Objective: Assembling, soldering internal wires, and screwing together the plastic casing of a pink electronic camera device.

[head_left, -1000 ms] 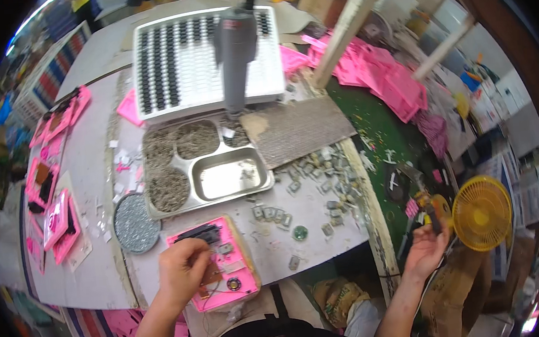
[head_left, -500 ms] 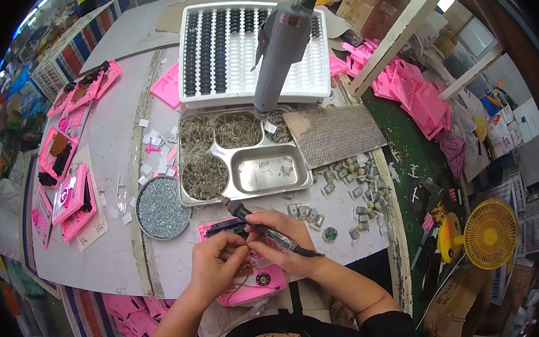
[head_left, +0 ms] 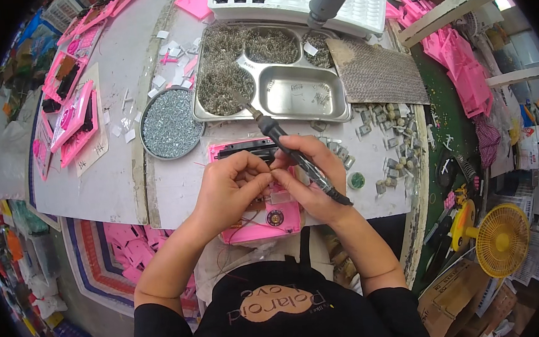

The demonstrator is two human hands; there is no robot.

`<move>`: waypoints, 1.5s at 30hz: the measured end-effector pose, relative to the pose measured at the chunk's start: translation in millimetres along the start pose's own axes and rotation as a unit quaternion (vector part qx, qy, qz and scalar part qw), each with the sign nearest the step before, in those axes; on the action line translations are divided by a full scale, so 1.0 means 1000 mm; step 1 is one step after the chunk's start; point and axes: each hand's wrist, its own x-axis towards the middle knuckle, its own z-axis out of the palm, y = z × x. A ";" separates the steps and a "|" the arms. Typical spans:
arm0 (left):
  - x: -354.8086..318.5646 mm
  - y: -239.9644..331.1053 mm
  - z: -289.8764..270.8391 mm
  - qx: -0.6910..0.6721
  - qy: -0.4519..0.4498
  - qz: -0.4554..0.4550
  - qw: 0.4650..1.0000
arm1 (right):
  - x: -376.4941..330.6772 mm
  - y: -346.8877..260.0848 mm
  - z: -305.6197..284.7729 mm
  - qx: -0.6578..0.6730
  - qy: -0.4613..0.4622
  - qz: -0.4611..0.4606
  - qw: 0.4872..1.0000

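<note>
My right hand grips a soldering iron with a dark handle, its metal tip pointing up and left over the edge of a steel tray. Thumb and fingers of my left hand are pinched together, meeting the right fingertips. Whatever lies between them is too small to make out. Directly under both hands is a pink plastic housing with a black part along its far edge and a round dark component near its front. Thin wires run over the housing; my hands hide its middle.
The compartmented steel tray holds small metal springs. Left of it sits a round dish of small screws. Small metal motors lie at right, below a textured board. Pink assemblies are at far left; a yellow fan stands right.
The view has shifted, so the table and tray sit higher in the picture. My hands stay together over the pink housing, the iron still in the right one.
</note>
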 end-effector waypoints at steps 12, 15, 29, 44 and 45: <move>0.001 -0.001 0.008 -0.015 0.041 0.034 0.998 | -0.004 0.006 0.011 0.079 0.065 0.031 0.994; 0.001 0.000 0.007 0.005 0.040 0.024 0.999 | -0.003 0.006 0.010 0.084 0.078 0.030 0.993; 0.000 0.002 0.007 0.034 0.045 0.047 0.997 | -0.001 0.005 0.008 0.052 0.073 0.033 0.995; -0.006 -0.006 0.006 -0.036 0.058 0.023 0.997 | -0.006 0.000 0.018 0.173 0.077 0.108 0.976; -0.006 -0.007 0.006 -0.060 0.057 0.011 0.997 | -0.007 0.000 0.019 0.175 0.078 0.106 0.976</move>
